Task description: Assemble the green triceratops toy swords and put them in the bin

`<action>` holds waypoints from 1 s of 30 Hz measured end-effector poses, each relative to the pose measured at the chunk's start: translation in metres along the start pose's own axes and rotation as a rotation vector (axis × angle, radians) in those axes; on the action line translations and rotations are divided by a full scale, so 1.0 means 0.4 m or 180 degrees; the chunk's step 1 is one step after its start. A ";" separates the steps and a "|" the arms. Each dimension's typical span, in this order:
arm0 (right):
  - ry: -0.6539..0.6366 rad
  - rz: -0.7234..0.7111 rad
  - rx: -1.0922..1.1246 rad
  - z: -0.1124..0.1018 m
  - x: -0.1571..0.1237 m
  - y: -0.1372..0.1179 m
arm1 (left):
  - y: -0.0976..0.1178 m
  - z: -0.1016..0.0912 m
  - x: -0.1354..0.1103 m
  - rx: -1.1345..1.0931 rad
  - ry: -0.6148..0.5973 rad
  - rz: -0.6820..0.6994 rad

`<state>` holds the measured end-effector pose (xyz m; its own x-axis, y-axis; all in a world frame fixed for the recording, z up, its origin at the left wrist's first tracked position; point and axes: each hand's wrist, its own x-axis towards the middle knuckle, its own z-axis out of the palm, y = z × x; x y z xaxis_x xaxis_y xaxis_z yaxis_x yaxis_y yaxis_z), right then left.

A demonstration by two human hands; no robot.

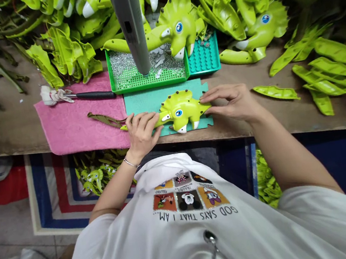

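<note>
Head view, looking down over a white printed shirt (187, 230) to the counter (14, 121). The toy dinosaur (180, 110), lime green with a blue eye and white horns, lies on its side on a teal mat (143, 100) at the near edge of the counter, about centre. The left hand (141, 130), a thin bracelet at its wrist, rests over the toy's left end, fingers curled down and closed on the long green part there. The right hand (231, 100) comes in from the right, fingers stretched out, tips and thumb pinching the spiked edge of the toy. Left of the mat we note a pink towel (72, 126) with a dark olive piece (103, 119) lying on it, touching the left fingers' side of the toy or just beside it; we cannot tell which. Farther back on the towel lies a black-handled tool (91, 95) with a cloth-wrapped end. Just beyond the mat sits a green tray (140, 79) of small metal screws, a teal tray (204, 56) at its right. A grey power driver (130, 24) hangs down over the green tray. A second dinosaur (177, 26) rests behind the trays. Heaps of green shells (69, 54) fill the far side, and loose pods (275, 92) lie to the right.
</note>
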<state>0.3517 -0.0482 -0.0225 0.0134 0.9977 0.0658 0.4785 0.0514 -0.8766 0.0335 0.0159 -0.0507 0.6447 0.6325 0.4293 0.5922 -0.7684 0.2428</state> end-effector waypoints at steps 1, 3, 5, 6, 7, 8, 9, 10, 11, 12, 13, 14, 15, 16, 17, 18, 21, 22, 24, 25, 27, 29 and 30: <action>-0.0001 -0.0017 -0.0008 0.001 -0.001 0.000 | 0.001 -0.001 0.001 0.0014 -0.0061 -0.0031; -0.0002 -0.0014 -0.0001 0.002 -0.005 0.000 | 0.001 -0.001 0.002 0.0099 -0.0081 -0.0012; 0.0006 0.0046 0.0048 0.003 -0.009 0.000 | 0.001 0.000 0.003 0.0186 0.0017 0.0091; 0.0007 0.0092 0.0102 0.004 -0.012 0.000 | 0.001 0.001 0.003 0.0219 0.0048 0.0129; 0.0014 0.0168 0.0184 0.006 -0.016 0.001 | 0.001 0.002 0.003 0.0240 0.0042 0.0143; 0.0013 0.0292 0.0299 0.009 -0.019 0.003 | 0.001 0.004 0.002 0.0240 0.0000 0.0134; 0.0003 0.0470 0.0457 0.013 -0.021 0.006 | 0.000 0.005 0.002 0.0215 -0.0068 0.0113; -0.0007 0.0692 0.0649 0.019 -0.023 0.009 | 0.000 0.006 0.001 0.0160 -0.0147 0.0081; -0.0017 0.0934 0.0859 0.025 -0.023 0.012 | -0.002 0.007 0.000 0.0075 -0.0219 0.0051; -0.0019 0.1166 0.1066 0.031 -0.022 0.014 | -0.003 0.008 -0.001 -0.0027 -0.0272 0.0028; -0.0008 0.1361 0.1247 0.037 -0.019 0.015 | -0.005 0.008 -0.002 -0.0119 -0.0309 0.0006; 0.0014 0.1506 0.1390 0.043 -0.016 0.015 | -0.007 0.008 -0.003 -0.0178 -0.0328 -0.0002; 0.0048 0.1613 0.1493 0.047 -0.012 0.013 | -0.009 0.008 -0.003 -0.0200 -0.0334 0.0010; 0.0083 0.1692 0.1566 0.050 -0.007 0.011 | -0.012 0.007 -0.003 -0.0192 -0.0336 0.0043; 0.0110 0.1755 0.1624 0.052 -0.003 0.009 | -0.014 0.007 -0.001 -0.0163 -0.0342 0.0100; 0.0126 0.1810 0.1675 0.052 0.000 0.007 | -0.017 0.006 0.001 -0.0118 -0.0365 0.0168; 0.0164 0.1917 0.1735 0.049 0.004 0.004 | -0.028 0.000 0.017 0.0025 -0.0582 0.0409; 0.0201 0.1900 0.1680 0.047 0.003 0.002 | -0.031 -0.003 0.024 0.0068 -0.0668 0.0501; 0.0383 0.1668 0.1311 0.045 -0.002 -0.010 | -0.037 -0.014 0.043 0.0107 -0.0826 0.0680; 0.0558 0.1398 0.0947 0.045 -0.007 -0.021 | -0.039 -0.021 0.054 0.0106 -0.0887 0.0753; 0.0902 0.0549 -0.0009 0.052 -0.016 -0.052 | -0.042 -0.038 0.076 0.0133 -0.0948 0.0840; 0.0989 -0.0431 -0.0847 0.069 -0.023 -0.085 | -0.044 -0.054 0.098 0.0230 -0.0941 0.0903; 0.0915 -0.0851 -0.1107 0.081 -0.023 -0.097 | -0.045 -0.060 0.109 0.0288 -0.0932 0.0943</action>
<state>0.3044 -0.0581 -0.0045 0.0681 0.8970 0.4367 0.7607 0.2365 -0.6044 0.0393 0.0550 -0.0155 0.8958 0.3966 0.2008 0.3922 -0.9177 0.0631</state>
